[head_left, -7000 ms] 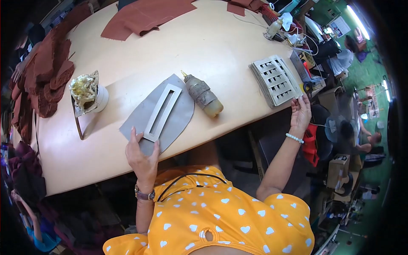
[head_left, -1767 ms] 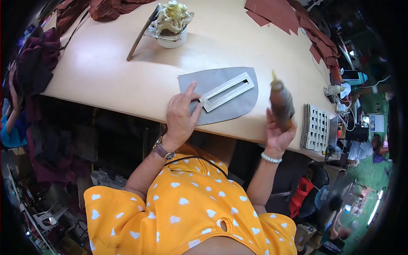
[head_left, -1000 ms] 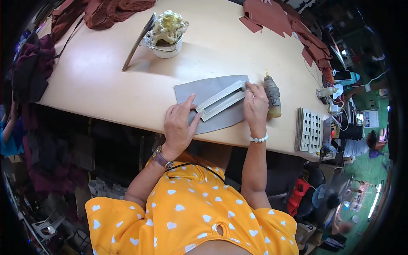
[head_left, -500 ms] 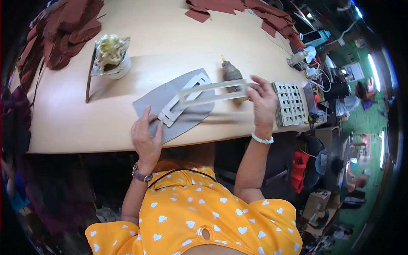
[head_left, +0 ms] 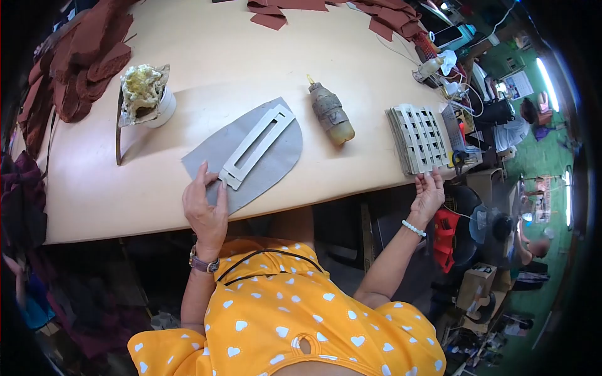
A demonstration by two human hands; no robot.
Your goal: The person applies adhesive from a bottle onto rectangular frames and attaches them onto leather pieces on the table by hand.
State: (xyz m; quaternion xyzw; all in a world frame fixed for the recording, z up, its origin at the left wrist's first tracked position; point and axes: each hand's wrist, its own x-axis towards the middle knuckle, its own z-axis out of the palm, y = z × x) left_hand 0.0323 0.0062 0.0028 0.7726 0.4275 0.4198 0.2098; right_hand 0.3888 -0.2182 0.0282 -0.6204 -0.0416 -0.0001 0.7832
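Observation:
On the table, a grey rounded piece (head_left: 285,160) lies flat with a pale slotted strip (head_left: 246,156) slanting across it. The thumb and index finger of my left hand (head_left: 207,210) are spread apart, their tips touching down at the strip's lower end. Far to the right, my right hand (head_left: 429,197) has its fingers pinched at the near edge of a stack of pale slotted frames (head_left: 407,135). Between the strip and the stack lies a wrapped bottle (head_left: 329,113) with a yellow nozzle, touched by neither hand.
A white tub (head_left: 164,108) with a crusted yellowish mass and a stick stands at the left. Brown-red pieces (head_left: 88,53) are heaped at the back left, others (head_left: 291,5) at the back. Bottles, cables and a basket crowd the right edge. Other people are visible beyond the table.
My right hand set the bottle down, lifted a slotted frame off the one on the grey piece and carried it right to the stack. My left hand has stayed at the strip's lower end.

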